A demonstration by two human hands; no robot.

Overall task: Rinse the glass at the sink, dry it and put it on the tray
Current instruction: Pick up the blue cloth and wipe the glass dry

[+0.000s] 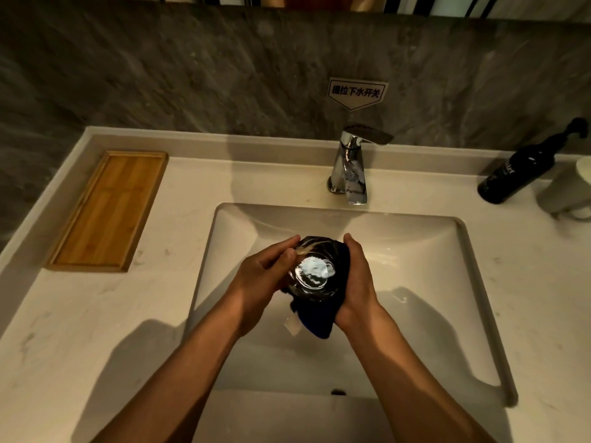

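Note:
A clear glass (315, 271) is held over the white sink basin (415, 251), its round end facing the camera. My left hand (265, 276) grips the glass from the left, fingers curled over its rim. My right hand (358, 282) presses a dark blue cloth (319, 321) against the right and underside of the glass; the cloth hangs down below it. An empty wooden tray (108, 209) lies on the counter at the left. The chrome tap (350, 164) stands behind the basin, with no water running.
A black pump bottle (521, 167) and a white container (569, 190) stand on the counter at the far right. A small sign (358, 92) hangs on the grey stone wall above the tap. Pale marble counter (64, 330) surrounds the basin.

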